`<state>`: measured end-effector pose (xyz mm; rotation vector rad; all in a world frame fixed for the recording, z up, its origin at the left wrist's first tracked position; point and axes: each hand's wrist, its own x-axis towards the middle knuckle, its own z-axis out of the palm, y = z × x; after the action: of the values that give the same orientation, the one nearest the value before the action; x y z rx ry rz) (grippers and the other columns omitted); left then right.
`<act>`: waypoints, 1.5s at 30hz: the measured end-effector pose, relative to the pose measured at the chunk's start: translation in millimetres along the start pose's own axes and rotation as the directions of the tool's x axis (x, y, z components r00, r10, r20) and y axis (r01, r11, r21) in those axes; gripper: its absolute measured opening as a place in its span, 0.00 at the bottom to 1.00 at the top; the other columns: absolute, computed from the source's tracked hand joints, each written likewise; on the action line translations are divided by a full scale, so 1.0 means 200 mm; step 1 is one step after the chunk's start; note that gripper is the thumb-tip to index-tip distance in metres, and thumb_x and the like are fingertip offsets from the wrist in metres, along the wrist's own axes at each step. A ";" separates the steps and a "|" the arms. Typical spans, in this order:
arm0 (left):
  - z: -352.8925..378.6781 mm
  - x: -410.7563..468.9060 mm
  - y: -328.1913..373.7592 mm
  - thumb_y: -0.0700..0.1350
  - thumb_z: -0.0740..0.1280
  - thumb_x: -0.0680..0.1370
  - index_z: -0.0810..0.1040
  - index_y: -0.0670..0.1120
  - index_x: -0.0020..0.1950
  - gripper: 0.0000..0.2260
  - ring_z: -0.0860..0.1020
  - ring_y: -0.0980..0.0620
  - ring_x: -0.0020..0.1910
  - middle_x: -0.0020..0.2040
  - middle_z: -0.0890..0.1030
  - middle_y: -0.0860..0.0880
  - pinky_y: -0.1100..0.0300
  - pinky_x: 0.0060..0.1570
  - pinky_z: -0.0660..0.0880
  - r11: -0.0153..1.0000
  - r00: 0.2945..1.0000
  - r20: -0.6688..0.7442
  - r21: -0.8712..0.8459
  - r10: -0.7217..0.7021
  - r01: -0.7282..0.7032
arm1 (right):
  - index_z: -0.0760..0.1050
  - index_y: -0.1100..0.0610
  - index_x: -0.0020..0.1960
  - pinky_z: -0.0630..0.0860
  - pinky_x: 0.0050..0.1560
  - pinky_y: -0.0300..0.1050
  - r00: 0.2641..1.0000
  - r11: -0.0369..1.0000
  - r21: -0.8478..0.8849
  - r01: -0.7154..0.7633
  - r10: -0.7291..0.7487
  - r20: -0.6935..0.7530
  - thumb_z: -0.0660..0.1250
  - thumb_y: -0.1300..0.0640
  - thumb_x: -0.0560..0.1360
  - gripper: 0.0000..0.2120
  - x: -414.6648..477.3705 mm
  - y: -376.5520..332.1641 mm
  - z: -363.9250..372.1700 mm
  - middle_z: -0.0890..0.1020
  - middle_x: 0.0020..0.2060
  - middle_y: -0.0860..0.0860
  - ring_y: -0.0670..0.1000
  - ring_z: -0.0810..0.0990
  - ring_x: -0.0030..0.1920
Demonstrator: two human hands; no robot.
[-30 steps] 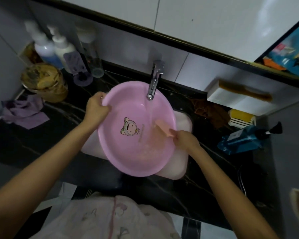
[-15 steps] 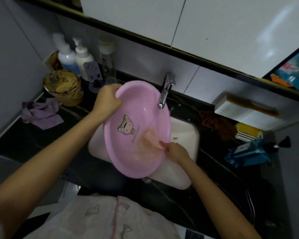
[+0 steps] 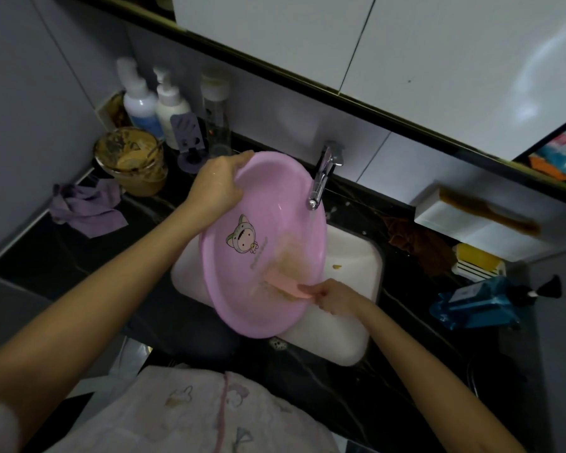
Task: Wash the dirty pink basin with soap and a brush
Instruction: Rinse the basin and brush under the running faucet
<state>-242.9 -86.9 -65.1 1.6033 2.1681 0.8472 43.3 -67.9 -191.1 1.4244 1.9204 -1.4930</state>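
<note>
Left grip curls round the pink basin rim; right grip pinches the brush. Scrub the brown smear firmly under the tap.

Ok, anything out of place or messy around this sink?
A blue bottle lies on its side on the counter right of the sink. A yellowish scrap sits in the sink beside the tilted pink basin, and a crumpled purple cloth lies at the left. Nothing looks broken.

Single head view, close, looking steeply down over sink.
</note>
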 end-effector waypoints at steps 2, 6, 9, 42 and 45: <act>-0.01 0.00 0.00 0.28 0.61 0.68 0.70 0.47 0.71 0.32 0.75 0.45 0.63 0.65 0.76 0.45 0.56 0.62 0.71 1.000 1.000 -0.003 -0.007 0.008 -0.008 | 0.80 0.45 0.43 0.67 0.38 0.38 0.995 0.999 0.003 -0.054 0.054 -0.086 0.67 0.41 0.73 0.09 0.06 -0.01 -0.08 0.76 0.26 0.41 0.50 0.73 0.36; -0.02 -0.02 0.03 0.27 0.61 0.67 0.72 0.48 0.69 0.32 0.78 0.46 0.56 0.59 0.80 0.45 0.58 0.53 0.73 0.998 0.999 -0.008 -0.043 0.039 -0.039 | 0.78 0.52 0.47 0.68 0.48 0.45 0.975 0.945 -0.307 -0.115 0.048 -0.218 0.58 0.29 0.69 0.28 0.17 -0.08 -0.24 0.76 0.40 0.52 0.54 0.77 0.45; -0.03 -0.02 0.04 0.27 0.61 0.67 0.73 0.49 0.68 0.32 0.79 0.46 0.53 0.56 0.81 0.45 0.60 0.49 0.72 0.998 0.999 -0.011 -0.055 0.041 -0.042 | 0.79 0.53 0.55 0.69 0.54 0.46 0.955 0.865 -0.488 -0.112 -0.041 -0.293 0.53 0.31 0.75 0.29 0.18 -0.16 -0.33 0.80 0.48 0.55 0.56 0.79 0.54; 0.00 -0.03 0.06 0.27 0.62 0.68 0.72 0.48 0.69 0.31 0.79 0.44 0.53 0.56 0.81 0.43 0.57 0.50 0.74 0.998 0.998 -0.041 -0.014 0.054 -0.054 | 0.73 0.52 0.67 0.70 0.50 0.37 0.988 0.992 -0.116 0.049 -0.065 -0.141 0.55 0.50 0.81 0.18 -0.18 -0.04 0.14 0.79 0.60 0.54 0.51 0.78 0.56; 0.00 -0.03 0.06 0.27 0.62 0.68 0.72 0.47 0.69 0.31 0.79 0.44 0.52 0.56 0.81 0.43 0.58 0.50 0.74 0.998 0.997 -0.049 -0.007 0.065 -0.065 | 0.72 0.50 0.68 0.67 0.29 0.29 0.993 0.998 0.033 0.045 -0.041 -0.110 0.56 0.52 0.81 0.17 -0.26 -0.13 0.25 0.78 0.40 0.45 0.43 0.74 0.37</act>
<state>-232.3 -90.5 -57.5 1.6744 2.1526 0.9227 29.1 -136.3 -158.0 1.5183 2.0109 -1.5039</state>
